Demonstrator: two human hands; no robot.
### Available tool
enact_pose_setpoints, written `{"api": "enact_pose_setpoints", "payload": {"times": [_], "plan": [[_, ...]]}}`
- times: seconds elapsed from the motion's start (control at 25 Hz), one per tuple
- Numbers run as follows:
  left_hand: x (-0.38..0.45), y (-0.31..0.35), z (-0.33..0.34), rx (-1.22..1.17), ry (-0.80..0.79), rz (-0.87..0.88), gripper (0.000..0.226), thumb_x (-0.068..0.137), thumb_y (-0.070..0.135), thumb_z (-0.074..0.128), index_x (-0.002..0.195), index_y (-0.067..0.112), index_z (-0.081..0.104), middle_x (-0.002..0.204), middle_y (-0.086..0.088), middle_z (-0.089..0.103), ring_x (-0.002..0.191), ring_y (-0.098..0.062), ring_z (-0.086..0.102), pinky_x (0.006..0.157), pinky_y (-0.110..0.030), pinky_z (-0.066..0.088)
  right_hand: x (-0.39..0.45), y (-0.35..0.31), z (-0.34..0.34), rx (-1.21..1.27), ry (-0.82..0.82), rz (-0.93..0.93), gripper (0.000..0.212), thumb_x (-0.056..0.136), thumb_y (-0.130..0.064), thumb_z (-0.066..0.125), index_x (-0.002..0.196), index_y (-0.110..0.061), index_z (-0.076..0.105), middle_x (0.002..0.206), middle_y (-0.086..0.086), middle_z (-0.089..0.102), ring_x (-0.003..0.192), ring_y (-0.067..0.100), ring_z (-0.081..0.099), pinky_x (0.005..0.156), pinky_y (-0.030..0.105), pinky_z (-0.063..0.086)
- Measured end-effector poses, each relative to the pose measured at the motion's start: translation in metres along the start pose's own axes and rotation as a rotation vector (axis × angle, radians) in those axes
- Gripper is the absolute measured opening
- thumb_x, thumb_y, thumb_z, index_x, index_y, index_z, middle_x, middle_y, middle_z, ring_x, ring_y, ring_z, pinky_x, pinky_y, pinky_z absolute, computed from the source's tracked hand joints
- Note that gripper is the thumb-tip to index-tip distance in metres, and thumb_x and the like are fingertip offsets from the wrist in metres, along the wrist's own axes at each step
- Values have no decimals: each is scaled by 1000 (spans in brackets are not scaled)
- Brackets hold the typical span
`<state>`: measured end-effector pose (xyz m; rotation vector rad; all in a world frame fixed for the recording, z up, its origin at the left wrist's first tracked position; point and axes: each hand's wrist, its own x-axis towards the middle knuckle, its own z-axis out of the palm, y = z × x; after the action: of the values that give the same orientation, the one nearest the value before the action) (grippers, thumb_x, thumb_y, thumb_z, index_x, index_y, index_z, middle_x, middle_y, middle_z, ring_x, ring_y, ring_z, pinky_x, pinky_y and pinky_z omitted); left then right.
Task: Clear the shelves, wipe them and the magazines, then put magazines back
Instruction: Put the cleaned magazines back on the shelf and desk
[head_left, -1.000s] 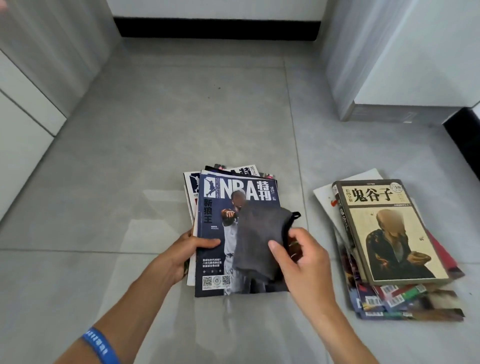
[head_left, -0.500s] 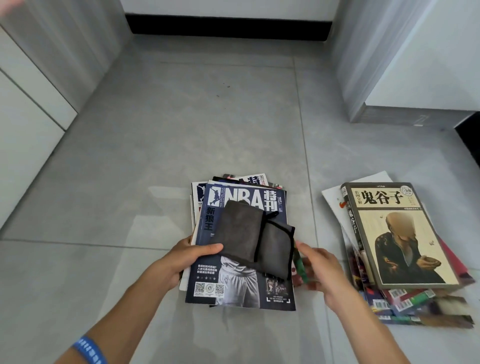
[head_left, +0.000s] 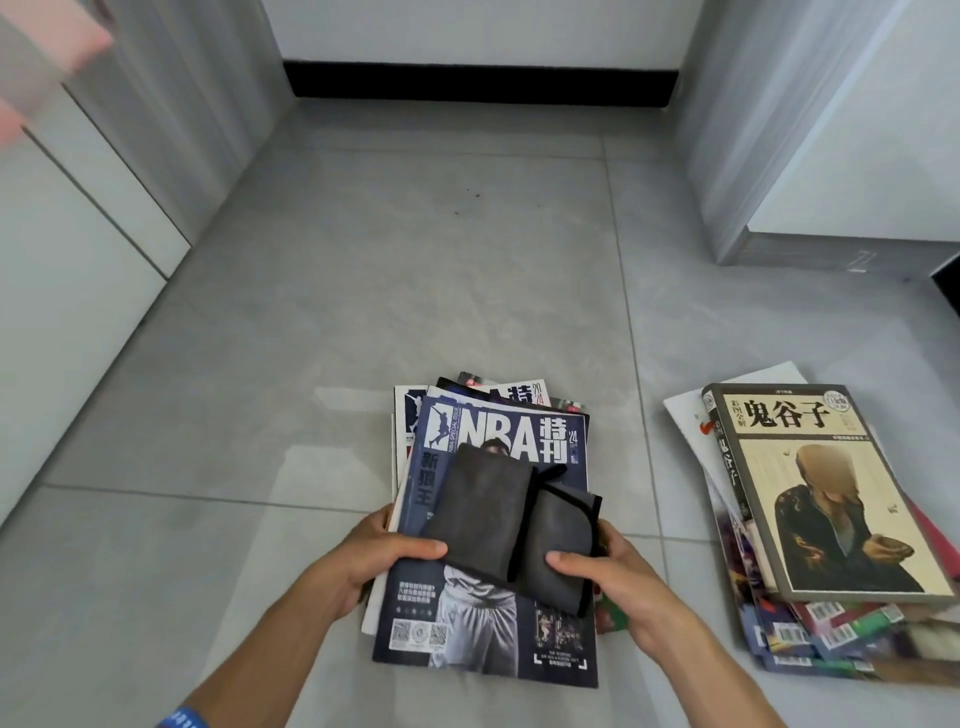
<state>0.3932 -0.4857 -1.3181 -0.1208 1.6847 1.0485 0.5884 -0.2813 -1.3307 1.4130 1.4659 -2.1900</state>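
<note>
You've got your left hand (head_left: 384, 551) and right hand (head_left: 613, 566) clamped on the magazine stack's (head_left: 483, 639) edges on the floor (head_left: 415, 260), grey cloth (head_left: 509, 525) lying on top — lift it level, shelf-bound, I'd say.

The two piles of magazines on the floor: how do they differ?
The left pile is gripped by the left hand and right hand and carries a grey cloth; the right pile lies untouched, topped by a beige book. Both are loosely stacked.
</note>
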Motion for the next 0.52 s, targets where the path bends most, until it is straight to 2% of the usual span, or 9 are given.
{"api": "enact_pose_setpoints", "payload": {"times": [0.16, 0.28, 0.36, 0.52], "plan": [[-7, -7, 11, -48, 102, 81, 66, 60, -2, 88, 115, 18, 59, 94, -5, 77, 79, -24, 75, 66, -33, 59, 3, -5, 8, 50, -6, 34, 59, 69, 8, 82, 120, -13, 62, 99, 10, 77, 91, 29, 74, 75, 40, 60], [-20, 10, 16, -48, 121, 125, 62, 59, -6, 87, 110, 20, 61, 89, -1, 77, 76, -20, 75, 63, -30, 58, -10, -16, 11, 87, 26, 9, 53, 71, 14, 76, 116, -12, 63, 95, 11, 77, 82, 27, 75, 64, 34, 59], [-35, 41, 16, -43, 101, 168, 60, 59, -7, 86, 108, 18, 63, 85, 0, 77, 74, -19, 75, 62, -29, 58, -33, -42, 11, 99, 60, -34, 50, 70, 15, 76, 113, -8, 64, 94, 13, 77, 78, 25, 75, 62, 31, 57], [-110, 139, 19, -13, 65, 274, 57, 58, -4, 88, 101, 21, 60, 86, 0, 76, 69, -16, 74, 59, -27, 58, -117, -136, 8, 97, 141, -118, 48, 64, 11, 79, 108, -5, 67, 93, 14, 77, 79, 28, 75, 72, 36, 55]]}}
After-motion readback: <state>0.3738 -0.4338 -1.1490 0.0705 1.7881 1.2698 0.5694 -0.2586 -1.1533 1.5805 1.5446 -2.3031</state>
